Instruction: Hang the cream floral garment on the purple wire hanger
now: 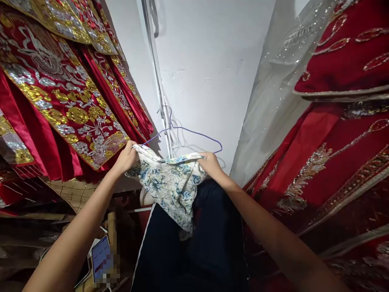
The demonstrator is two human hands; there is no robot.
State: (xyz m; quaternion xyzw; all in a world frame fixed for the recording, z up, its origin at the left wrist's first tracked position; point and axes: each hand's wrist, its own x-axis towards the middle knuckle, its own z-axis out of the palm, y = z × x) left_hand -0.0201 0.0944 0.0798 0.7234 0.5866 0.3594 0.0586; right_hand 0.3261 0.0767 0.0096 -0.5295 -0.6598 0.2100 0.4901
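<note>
A white garment with a blue and green floral print point(170, 186) is stretched between my two hands in front of my lap. My left hand point(128, 157) pinches its upper left corner. At the upper right edge, the fingers of my right hand point(210, 164) are closed on the cloth. The lower part of the garment hangs in folds over my dark trousers point(212, 239). Just behind its top edge is a thin purple hanger point(194, 130), its hook up by the metal strip on the wall. The cloth hides part of the hanger's lower side.
Red costumes with gold and silver embroidery point(75, 101) hang at the left. A sheer whitish fabric point(273, 81) and a beaded red dress point(316, 146) hang at the right. A lit phone point(101, 259) stands at lower left. The white wall point(212, 61) lies ahead.
</note>
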